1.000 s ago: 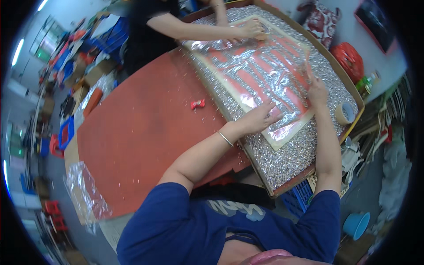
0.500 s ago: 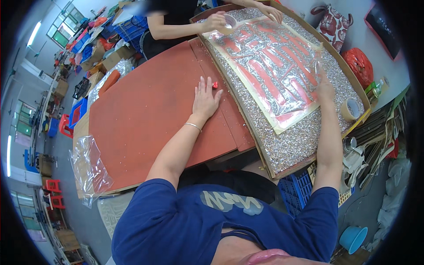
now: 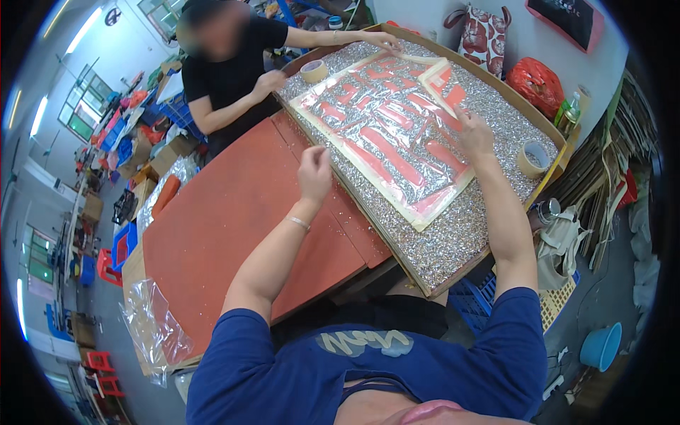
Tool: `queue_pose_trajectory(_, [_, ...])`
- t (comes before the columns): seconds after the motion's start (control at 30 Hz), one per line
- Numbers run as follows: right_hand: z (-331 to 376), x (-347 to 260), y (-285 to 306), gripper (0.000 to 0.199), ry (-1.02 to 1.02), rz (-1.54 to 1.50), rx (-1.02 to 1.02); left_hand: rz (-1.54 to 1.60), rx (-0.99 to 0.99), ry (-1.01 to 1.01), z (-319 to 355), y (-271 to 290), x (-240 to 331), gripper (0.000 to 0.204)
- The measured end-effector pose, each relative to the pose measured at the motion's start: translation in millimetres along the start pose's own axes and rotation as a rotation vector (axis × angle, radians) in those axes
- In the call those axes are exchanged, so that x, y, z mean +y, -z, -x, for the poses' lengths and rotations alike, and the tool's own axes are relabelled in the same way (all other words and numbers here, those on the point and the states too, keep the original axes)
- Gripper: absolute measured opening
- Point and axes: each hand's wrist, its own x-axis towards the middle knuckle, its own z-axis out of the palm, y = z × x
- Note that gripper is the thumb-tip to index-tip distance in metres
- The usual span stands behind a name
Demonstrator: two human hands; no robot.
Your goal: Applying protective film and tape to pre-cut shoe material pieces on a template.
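A cream sheet with red shapes [image 3: 397, 138] lies under clear film on a silver glitter board [image 3: 460, 234]. My right hand [image 3: 473, 134] rests flat on the sheet's right side, fingers spread. My left hand [image 3: 314, 173] hovers with curled fingers over the red table [image 3: 227, 219], at the board's left edge; the small red piece seen on the table earlier is hidden now. A person in a black shirt [image 3: 227, 71] stands at the far end, one hand [image 3: 386, 42] on the sheet's far corner and the other [image 3: 273, 81] beside a tape roll [image 3: 314, 71].
Another tape roll [image 3: 533, 159] sits on the board's right edge, a metal can [image 3: 545, 211] just past it. A red bag [image 3: 535, 81] and a green bottle [image 3: 567, 110] stand at the back right. Clear plastic [image 3: 152, 326] hangs off the table's near left corner. A blue bucket [image 3: 601, 346] is on the floor.
My left hand left the sheet, reached left to the small red piece on the table, then lifted with fingers curled. My right hand stayed on the sheet.
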Motion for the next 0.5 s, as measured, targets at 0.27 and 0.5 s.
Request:
queue_pose_trajectory(0.27, [0,-53,27,0.037,0.244,-0.167,0.14,0.859,-0.618,0.644,-70,-147,89,0.048])
queue_pose_trajectory(0.5, [-1,-96,53,0.032,0.453,-0.4,0.321,0.715,-0.348,0.646,-84,-192,110,0.038])
